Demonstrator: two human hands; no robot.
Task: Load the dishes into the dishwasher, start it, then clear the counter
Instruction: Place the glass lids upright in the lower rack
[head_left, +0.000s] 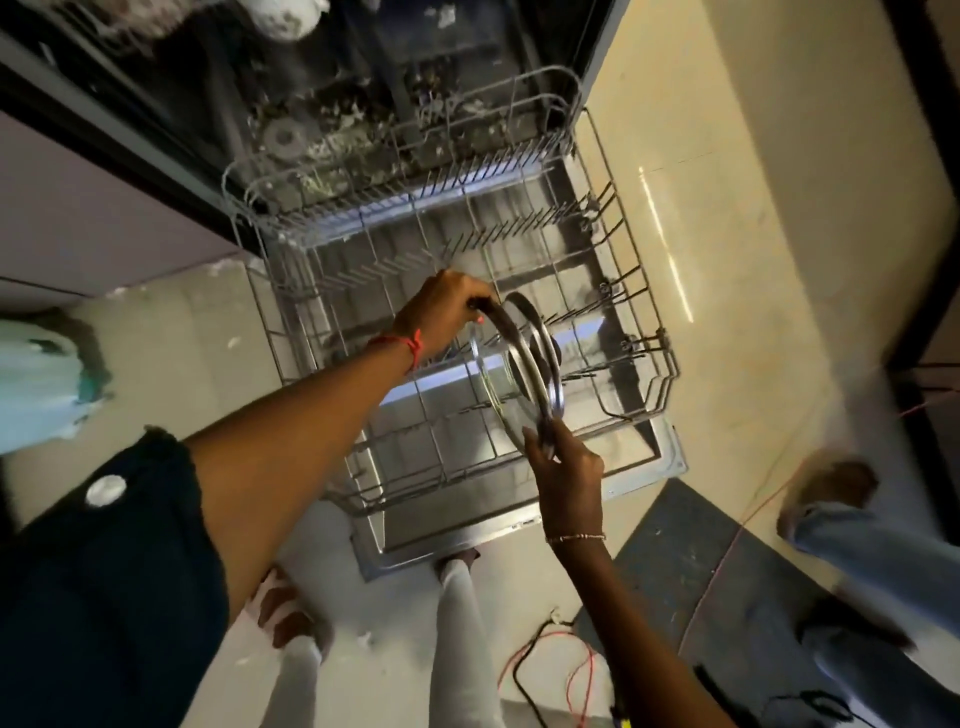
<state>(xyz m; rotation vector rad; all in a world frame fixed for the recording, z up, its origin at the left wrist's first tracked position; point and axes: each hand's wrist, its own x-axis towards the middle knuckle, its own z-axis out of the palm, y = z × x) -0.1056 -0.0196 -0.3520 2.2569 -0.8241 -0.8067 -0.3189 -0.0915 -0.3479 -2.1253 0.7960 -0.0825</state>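
Observation:
The dishwasher's lower wire rack (644, 332) is pulled out over the open door (670, 457). Two steel plates (535, 364) stand on edge above the middle of the rack, close together. My left hand (447, 312) grips the top rim of the plates from the left. My right hand (566, 467) pinches their lower rim from the near side. A glass dish or lid (491, 364) shows just left of the plates, blurred. The rack's other slots hold nothing I can make out.
Another wire rack (415, 171) sits further in, at the mouth of the dark dishwasher tub. Red and black cables (550, 660) lie on the floor near my feet. A second person's foot and jeans leg (831, 499) are at the right. Pale cabinets run along the left.

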